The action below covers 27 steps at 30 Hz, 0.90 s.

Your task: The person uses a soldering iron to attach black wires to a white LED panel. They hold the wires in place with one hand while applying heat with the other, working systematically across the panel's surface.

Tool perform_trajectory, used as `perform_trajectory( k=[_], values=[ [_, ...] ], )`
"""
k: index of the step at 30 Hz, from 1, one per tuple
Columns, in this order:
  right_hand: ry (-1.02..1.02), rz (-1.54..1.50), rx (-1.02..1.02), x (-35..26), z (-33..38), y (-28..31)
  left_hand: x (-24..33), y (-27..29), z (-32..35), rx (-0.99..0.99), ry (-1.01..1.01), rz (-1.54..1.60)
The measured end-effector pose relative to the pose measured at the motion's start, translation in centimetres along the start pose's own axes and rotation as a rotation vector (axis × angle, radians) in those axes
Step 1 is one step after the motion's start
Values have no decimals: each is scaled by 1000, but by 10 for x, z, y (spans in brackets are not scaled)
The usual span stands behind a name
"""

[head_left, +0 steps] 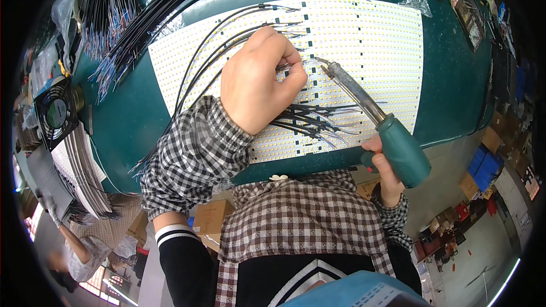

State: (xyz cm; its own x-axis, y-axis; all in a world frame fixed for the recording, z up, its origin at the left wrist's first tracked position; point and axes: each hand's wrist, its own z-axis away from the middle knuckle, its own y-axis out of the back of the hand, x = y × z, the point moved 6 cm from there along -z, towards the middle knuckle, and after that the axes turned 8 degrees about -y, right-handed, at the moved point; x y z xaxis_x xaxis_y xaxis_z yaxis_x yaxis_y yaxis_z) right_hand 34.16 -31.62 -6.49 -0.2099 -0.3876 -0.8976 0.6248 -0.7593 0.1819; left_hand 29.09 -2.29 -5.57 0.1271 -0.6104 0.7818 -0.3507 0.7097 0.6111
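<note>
A white LED board [392, 51] with rows of small yellowish LEDs lies on the green table. My left hand [259, 79] is closed in a pinch above its middle, fingertips on a thin black cable mostly hidden by the hand. In my right hand [387, 173] is a soldering iron [404, 150] with a green handle. Its tip points up and left, close to my left fingertips, over the board's column of dark pads. Several black cables [222, 40] reach the pads above my left hand. A loose bunch of short cable ends [310, 119] lies on the board below it.
Thick bundles of black cables [187, 0] lie along the table's far left. A small black fan [56, 112] stands at the left edge. Tools and a worn metal holder [469, 17] sit at the far right. Another person [85, 250] is at the lower left.
</note>
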Motion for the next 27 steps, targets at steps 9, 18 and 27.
perform_trajectory(
  k=[9,18,27],
  values=[
    [37,14,-3,-3,-1,1,0,0,1,-3,-8,-14],
    [-8,-6,36,-25,1,2,46,21,19,-270,-370,-62],
    [92,-57,48,-20,3,5,35,4,35,-309,-248,-160]
  ],
)
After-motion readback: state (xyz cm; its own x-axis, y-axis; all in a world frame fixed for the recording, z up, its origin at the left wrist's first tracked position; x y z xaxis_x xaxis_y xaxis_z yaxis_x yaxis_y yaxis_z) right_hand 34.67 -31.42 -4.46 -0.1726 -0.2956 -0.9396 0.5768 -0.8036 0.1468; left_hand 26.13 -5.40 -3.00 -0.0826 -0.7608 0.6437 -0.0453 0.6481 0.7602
